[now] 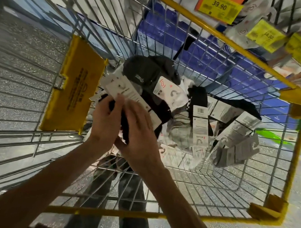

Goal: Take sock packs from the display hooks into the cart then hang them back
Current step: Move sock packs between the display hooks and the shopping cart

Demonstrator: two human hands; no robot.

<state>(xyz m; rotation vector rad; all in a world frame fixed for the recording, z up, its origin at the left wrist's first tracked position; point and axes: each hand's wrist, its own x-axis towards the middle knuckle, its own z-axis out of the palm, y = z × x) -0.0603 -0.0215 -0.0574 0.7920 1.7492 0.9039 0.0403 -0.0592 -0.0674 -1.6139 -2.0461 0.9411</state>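
Observation:
Both hands reach down into a wire shopping cart (297,150) with a yellow rim. My left hand (104,120) and my right hand (139,130) together hold a black sock pack with a white card label (127,92). My left thumb and fingers pinch the label's lower end; my right hand lies over the dark socks. More sock packs lie in the cart: a dark grey pack (149,69), a black pack with a barcode card (200,110) and a grey pack (235,150). Hanging sock packs (248,14) show at the top right.
A yellow child-seat flap (74,85) stands at the cart's left side. Yellow price tags (266,35) and an orange 39.90 sign (219,4) hang above the cart's far rim. Blue boxes (178,37) sit behind the wires. My legs show under the cart.

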